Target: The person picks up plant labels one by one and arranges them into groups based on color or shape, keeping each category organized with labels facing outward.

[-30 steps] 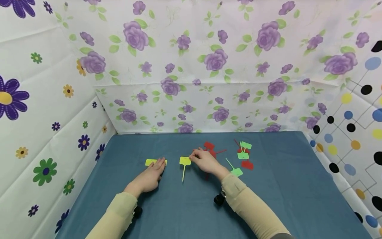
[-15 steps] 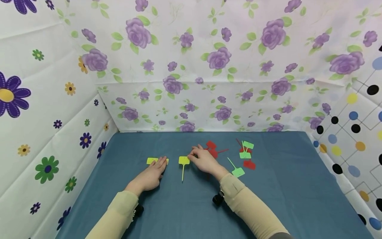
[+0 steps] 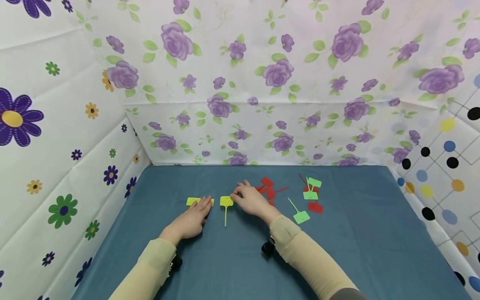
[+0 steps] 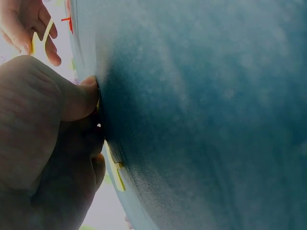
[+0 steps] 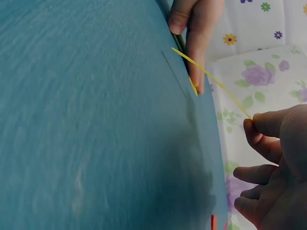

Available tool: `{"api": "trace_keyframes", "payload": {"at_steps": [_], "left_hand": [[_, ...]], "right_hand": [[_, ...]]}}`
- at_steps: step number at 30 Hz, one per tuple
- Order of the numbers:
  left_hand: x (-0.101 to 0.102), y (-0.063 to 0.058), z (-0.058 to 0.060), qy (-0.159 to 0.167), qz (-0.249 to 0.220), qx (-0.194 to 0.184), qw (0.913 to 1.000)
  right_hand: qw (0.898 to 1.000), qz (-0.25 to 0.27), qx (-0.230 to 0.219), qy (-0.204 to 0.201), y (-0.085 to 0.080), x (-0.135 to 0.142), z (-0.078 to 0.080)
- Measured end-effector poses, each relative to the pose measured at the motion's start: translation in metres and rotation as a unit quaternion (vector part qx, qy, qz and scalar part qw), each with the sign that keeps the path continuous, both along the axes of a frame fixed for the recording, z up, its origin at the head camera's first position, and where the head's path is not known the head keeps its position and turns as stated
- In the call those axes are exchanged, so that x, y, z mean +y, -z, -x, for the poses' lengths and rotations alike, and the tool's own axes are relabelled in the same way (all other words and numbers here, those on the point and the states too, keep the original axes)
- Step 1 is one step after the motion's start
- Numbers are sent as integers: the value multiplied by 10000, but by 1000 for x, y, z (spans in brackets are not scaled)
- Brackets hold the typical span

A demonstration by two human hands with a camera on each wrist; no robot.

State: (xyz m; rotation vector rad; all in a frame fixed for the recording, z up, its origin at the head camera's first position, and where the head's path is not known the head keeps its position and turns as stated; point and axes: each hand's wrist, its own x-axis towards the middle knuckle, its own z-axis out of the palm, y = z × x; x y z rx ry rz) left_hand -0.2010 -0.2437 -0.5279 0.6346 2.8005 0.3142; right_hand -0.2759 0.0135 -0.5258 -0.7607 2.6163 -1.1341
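At the far left, a white wall cloth [image 3: 22,175] printed with purple, green and yellow daisies borders the blue tablecloth [image 3: 356,241]. Next, the left hand [image 3: 189,220] lies palm down with fingers extended and released from any grip, pressing on flat yellow pieces [image 3: 192,201] whose ends show on both sides of the fingers; their number cannot be told. A black device [image 3: 176,263] sits at the wrist. Just right of this hand is the yellow label [image 3: 226,201], a rectangular plate with a thin stem pointing toward the person. The right hand [image 3: 252,200] grasps it at the plate, between thumb and index finger, the other fingers spread; the right wrist view shows the pinched end raised above the cloth. Beyond this hand lie overlapping red labels [image 3: 270,192]. Farther right, a single green label [image 3: 301,217] lies with its stem directed away from the person; past it, two green labels [image 3: 310,195] overlap red ones, with a red plate [image 3: 315,207] just in front. A dotted wall cloth [image 3: 435,200] closes the right side.
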Motion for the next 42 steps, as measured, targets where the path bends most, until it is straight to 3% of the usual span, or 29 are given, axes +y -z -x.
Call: {"api": "trace_keyframes", "payload": {"at_steps": [13,26,33,42], "left_hand": [[1,2,2,-34,63,-29,10000],[-1,3,4,-9,38,-1,10000],[0,5,4,18,65,52,10000],[-1,5,3,-86,128,-31,9999]], "right_hand": [[9965,-727,336,-253,9,-21,1],[9913,-1105,618,356,9,-37,6],[9869,-1429,434,611,12,-42,7],[9838,-1578,566,641,13,-47,8]]}}
